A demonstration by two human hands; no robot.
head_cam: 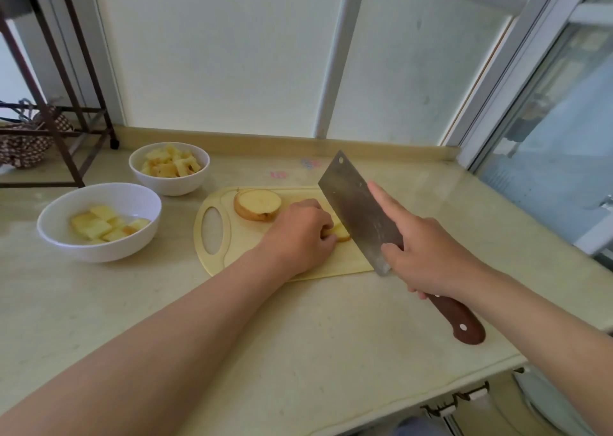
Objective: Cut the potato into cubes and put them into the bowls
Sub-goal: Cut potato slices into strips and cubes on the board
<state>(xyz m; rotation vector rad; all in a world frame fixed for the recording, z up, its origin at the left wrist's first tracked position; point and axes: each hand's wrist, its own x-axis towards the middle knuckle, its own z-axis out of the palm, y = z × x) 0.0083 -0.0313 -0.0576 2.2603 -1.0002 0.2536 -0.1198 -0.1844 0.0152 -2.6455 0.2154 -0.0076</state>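
Head view showed a pale counter (298, 336) with a yellow board (238, 235) lying near its middle, its handle hole at the left end. Two white bowls stood left of the board. The bigger one (99, 253) sat just off the handle end with a few cubes (106, 226) inside, and the smaller one (172, 183), behind the board's far-left corner, was heaped fuller.

A knife (355, 210) slanted over the board's right end, its long axis running from near-right to far-left, its edge facing left. The right hand (428, 256) gripped its wooden handle, with the index finger stretched flat along the blade.

The left hand (298, 233) rested on the board's middle, its fingers curled down onto a potato piece (341, 233). That piece poked out to the right of them and lay between fingers and blade, just beside the edge. Whether steel touched it could not be told, and its long axis was mostly hidden. A thick potato round (257, 203) lay uncut at the board's far side, left of that hand.

The coming cut likely fell close to the left fingers, so the margin looked thin. Little board remained right of the blade. Bare board lay towards the handle hole.
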